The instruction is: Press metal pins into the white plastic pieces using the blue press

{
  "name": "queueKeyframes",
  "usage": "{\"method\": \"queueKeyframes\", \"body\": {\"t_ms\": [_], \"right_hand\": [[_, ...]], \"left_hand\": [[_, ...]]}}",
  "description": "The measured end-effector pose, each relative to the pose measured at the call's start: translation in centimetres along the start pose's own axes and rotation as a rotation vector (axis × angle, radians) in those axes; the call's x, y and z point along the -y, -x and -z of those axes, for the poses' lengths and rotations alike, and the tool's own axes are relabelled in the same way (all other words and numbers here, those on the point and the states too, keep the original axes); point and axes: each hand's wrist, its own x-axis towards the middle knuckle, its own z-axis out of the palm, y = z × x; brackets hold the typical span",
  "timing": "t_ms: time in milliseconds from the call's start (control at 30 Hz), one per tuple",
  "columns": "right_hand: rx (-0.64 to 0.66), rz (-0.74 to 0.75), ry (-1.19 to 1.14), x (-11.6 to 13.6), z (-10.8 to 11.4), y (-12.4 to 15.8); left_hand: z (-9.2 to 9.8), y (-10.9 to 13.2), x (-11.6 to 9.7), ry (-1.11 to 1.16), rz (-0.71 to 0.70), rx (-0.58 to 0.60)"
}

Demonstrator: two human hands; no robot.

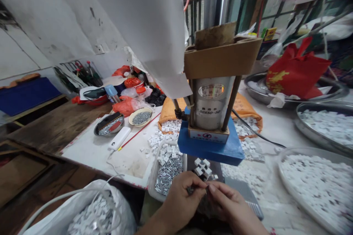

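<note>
My left hand (183, 196) and my right hand (230, 202) meet in front of a small press (212, 145) with a blue head. Thumb and fingers of each are pinched together, tip to tip. Whatever lies between them is too small and hidden to make out. Just beyond the fingertips, a cluster of white plastic pieces (202, 167) sits beneath the press head. Left of my left hand stands a clear plastic tub (151, 183), holding metal pins or nails (168, 174) and some white pieces at its far end.
A white sack (124, 205) of white pieces stands at lower left. Trays of white pieces (317, 180) fill the right side. Orange bags (172, 108) spill more pieces behind the press. A power bank (120, 137), a red stick (139, 132) and bowls of metal parts (141, 118) lie left.
</note>
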Motion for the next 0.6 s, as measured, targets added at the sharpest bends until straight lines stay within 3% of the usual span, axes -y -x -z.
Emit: {"method": "queueKeyframes", "body": {"t_ms": [600], "right_hand": [[0.032, -0.01, 0.019, -0.01, -0.68, -0.51]], "left_hand": [[-0.11, -0.41, 0.51, -0.004, -0.044, 0.012]]}}
